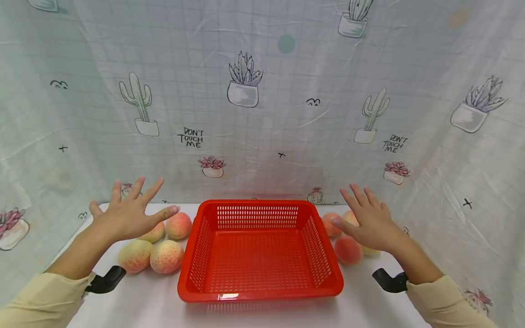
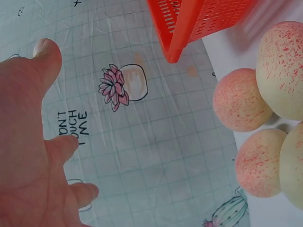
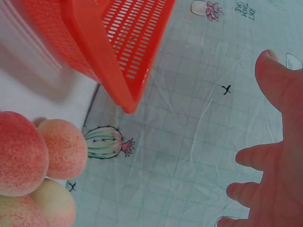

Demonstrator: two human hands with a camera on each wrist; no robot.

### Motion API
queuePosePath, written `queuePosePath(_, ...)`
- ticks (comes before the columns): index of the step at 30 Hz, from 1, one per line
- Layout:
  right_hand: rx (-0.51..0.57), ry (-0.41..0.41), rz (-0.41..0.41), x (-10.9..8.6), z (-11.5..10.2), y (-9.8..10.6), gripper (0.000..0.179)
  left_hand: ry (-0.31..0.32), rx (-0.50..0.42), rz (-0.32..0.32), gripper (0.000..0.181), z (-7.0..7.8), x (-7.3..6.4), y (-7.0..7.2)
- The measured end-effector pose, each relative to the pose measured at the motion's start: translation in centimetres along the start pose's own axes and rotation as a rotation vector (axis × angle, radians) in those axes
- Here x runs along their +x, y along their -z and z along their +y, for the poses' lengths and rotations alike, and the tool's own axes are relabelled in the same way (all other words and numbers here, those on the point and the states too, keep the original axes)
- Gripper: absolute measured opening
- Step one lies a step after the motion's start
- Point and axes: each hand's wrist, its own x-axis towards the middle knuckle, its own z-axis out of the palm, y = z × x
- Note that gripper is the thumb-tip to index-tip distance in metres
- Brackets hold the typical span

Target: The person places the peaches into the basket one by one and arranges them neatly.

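Observation:
Fingers spread, my left hand [image 1: 126, 214] hovers above a group of several peaches on the left side of the white table; the nearest include a yellow-pink peach [image 1: 167, 256] and a pinker peach [image 1: 178, 225]. My right hand [image 1: 371, 223] is likewise spread above the peaches on the right, among them a red peach [image 1: 348, 249], and it partly hides some of them. Neither hand holds anything. Between the two groups stands a red plastic basket [image 1: 260, 295] with slotted walls and nothing inside. In both wrist views the hands appear apart from the fruit.
A pale curtain [image 1: 262, 132] printed with cacti and lettering hangs behind the white table [image 1: 143, 300] and along both sides. Black straps with curved mounts [image 1: 107, 280] sit on the wrists, next to cream sleeves [image 1: 49, 298].

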Motion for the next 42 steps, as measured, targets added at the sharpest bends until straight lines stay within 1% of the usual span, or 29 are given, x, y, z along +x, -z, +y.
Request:
queuePosePath(8, 0.005, -0.007, -0.011, -0.3, 0.3, -0.7, 0.091, 0.011, -0.012, -0.003, 0.112, 0.0, -0.1, -0.5)
queuePosePath(14, -0.021, -0.014, -0.006, -0.5, 0.2, -1.2, 0.088, 0.022, -0.021, -0.002, 0.114, -0.2, -0.1, -1.1)
queuePosePath(17, -0.026, -0.017, -0.009, -0.5, 0.0, -1.3, 0.090, 0.017, -0.021, -0.002, 0.113, -0.4, -0.1, -1.3)
queuePosePath(23, 0.001, -0.037, -0.027, -0.6, -0.3, -1.9, 0.095, 0.010, -0.023, -0.007, 0.112, -0.5, -0.3, -1.7)
queuePosePath(29, -0.005, -0.043, -0.018, -0.8, -0.4, -2.5, 0.093, 0.012, -0.034, -0.009, 0.114, -0.5, -0.2, -2.3)
queuePosePath(33, -0.014, -0.042, -0.016, -0.8, -0.7, -2.7, 0.092, 0.007, -0.032, -0.016, 0.111, -0.4, -0.4, -2.7)
queuePosePath(42, 0.014, -0.036, -0.007, -1.0, -0.8, -3.3, 0.091, -0.008, -0.016, -0.013, 0.108, -0.3, -0.5, -3.2)
